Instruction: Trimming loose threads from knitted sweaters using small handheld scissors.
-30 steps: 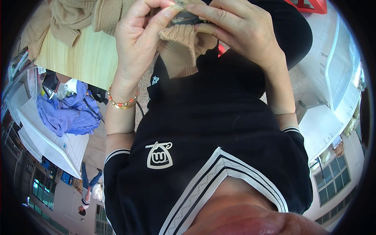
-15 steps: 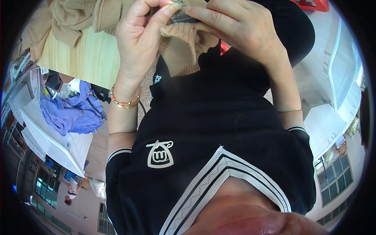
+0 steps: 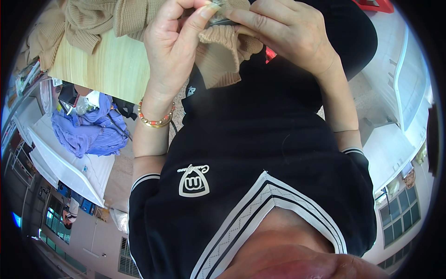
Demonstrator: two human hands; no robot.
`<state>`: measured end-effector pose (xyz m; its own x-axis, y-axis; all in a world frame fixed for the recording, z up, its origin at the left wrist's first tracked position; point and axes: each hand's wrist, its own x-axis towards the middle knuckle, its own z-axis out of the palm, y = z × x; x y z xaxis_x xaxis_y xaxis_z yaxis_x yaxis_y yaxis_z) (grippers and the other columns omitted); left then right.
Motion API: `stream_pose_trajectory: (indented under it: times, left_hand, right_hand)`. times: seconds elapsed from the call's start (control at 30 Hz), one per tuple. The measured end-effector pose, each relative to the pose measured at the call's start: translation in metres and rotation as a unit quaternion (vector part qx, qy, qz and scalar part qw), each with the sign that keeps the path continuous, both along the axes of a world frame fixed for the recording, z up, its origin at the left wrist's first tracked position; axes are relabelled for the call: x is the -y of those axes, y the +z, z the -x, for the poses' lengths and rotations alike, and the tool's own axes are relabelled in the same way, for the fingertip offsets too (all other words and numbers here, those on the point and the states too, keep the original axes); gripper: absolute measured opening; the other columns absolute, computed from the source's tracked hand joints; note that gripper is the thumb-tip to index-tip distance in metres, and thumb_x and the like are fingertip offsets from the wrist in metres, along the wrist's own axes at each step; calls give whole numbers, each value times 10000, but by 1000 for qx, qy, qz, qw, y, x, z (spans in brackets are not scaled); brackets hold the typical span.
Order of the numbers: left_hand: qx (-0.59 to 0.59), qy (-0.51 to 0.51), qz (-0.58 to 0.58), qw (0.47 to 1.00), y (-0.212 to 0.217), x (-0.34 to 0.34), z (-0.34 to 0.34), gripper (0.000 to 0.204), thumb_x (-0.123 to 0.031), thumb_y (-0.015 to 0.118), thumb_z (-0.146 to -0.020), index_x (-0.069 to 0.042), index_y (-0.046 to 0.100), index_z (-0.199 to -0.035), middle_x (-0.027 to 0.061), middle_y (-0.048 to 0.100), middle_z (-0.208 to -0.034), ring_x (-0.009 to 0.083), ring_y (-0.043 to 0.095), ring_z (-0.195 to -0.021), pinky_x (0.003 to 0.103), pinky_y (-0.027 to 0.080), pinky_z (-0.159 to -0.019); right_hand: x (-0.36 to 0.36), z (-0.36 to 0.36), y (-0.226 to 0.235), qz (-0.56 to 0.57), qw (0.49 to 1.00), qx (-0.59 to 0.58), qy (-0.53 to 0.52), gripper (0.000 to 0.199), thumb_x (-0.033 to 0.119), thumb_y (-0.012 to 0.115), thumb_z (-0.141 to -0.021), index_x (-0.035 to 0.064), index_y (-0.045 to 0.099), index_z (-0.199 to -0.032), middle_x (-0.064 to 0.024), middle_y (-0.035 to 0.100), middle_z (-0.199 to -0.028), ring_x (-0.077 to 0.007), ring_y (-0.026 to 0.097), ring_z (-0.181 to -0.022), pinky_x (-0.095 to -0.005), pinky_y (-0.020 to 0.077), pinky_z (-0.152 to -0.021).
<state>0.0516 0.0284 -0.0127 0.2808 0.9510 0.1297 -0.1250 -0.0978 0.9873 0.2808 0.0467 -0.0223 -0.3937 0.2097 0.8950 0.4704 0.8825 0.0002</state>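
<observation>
Near the top edge, my left hand (image 3: 173,49) pinches with thumb and forefinger at the edge of a tan ribbed knit piece (image 3: 217,60). My right hand (image 3: 292,35) is closed on the same knit from the other side, its fingers bent over the fabric. Between the two sets of fingertips shows a small dark, shiny thing (image 3: 226,22), too hidden to name. The folded ribbed edge of the knit hangs below the fingers, over my dark-clothed lap. Some fingertips are covered by the cloth or cut off by the picture's edge.
More tan knitwear (image 3: 86,23) is heaped on a pale wooden tabletop (image 3: 104,65) at the left. Below it, a purple garment (image 3: 90,132) lies in a white bin (image 3: 95,179). Another white bin (image 3: 385,153) stands at the right. Farther off at lower left is a person (image 3: 70,214).
The whole view has shifted slightly to the right. Both hands keep their hold on the knit, with only small finger movements. The distant person at lower left has changed position.
</observation>
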Motion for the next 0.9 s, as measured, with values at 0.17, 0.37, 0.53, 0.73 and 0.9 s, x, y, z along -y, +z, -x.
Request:
stream_pose_trajectory:
  times: [0.17,0.37,0.53,0.73,0.9]
  left_hand:
    - [4,-1,25,1000,1,4,3,127,-27,631,-1018,7,651,-1139,36,688,-1070,60,612,-919,198,490,-810]
    - [13,25,27,999,4,5,0,120,-33,630,-1021,6,648,-1133,56,709,-1050,62,624,-904,202,499,-802]
    - [12,15,31,999,6,4,-3,119,-40,635,-1020,5,649,-1130,55,707,-1046,64,624,-896,202,498,-802]
    - [-10,17,17,1000,8,4,-4,118,-40,640,-1018,5,649,-1127,59,707,-1047,66,622,-888,198,493,-785]
    - [6,18,29,999,10,4,-4,118,-40,642,-1016,12,646,-1121,71,712,-1052,67,611,-879,201,486,-782]
  right_hand:
    - [11,1,10,161,986,38,-4,369,141,747,-779,62,728,-1139,-15,581,-848,-167,575,-664,-290,457,-508]
    - [20,-2,41,175,984,34,4,372,184,781,-801,63,719,-1147,-20,578,-844,-175,583,-668,-290,462,-510]
    - [5,2,2,82,993,-73,36,398,205,795,-812,62,708,-1173,-31,576,-847,-190,594,-681,-300,471,-516]
    - [4,-3,7,142,988,-33,54,382,223,788,-844,62,705,-1181,-51,599,-870,-211,619,-710,-321,492,-540]
    - [4,-6,11,216,965,-85,122,379,261,778,-867,50,708,-1173,-55,609,-882,-227,613,-705,-334,493,-550]
